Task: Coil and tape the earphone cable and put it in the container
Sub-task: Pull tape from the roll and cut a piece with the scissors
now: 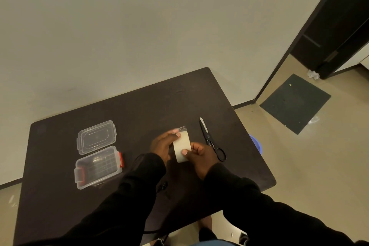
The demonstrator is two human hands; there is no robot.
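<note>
- I saw both hands raised a little above the dark table [139, 106], working a roll of pale tape [181, 147] between them.
- My right hand [199, 156] was closed on the roll, thumb pressed on its outer face; my left hand [162, 145] pinched the free end of the tape with its fingertips [176, 133], the other fingers loosely curled.
- The drawn strip ran away from me and slightly right, its long axis roughly parallel to the scissors [211, 141], which lay just right of my right hand, blades pointing away.
- That hand was the nearer to the scissors, so I judged the cut would fall to it.
- The earphone cable [162, 185] lay on the table near me, under my left forearm; only a small dark knot of it showed, plus a dark loop near the table's near edge.
- Dark on dark, I could not tell whether it was coiled.
- The open container [97, 168] sat well to the left, its lid [96, 137] just beyond it.
</note>
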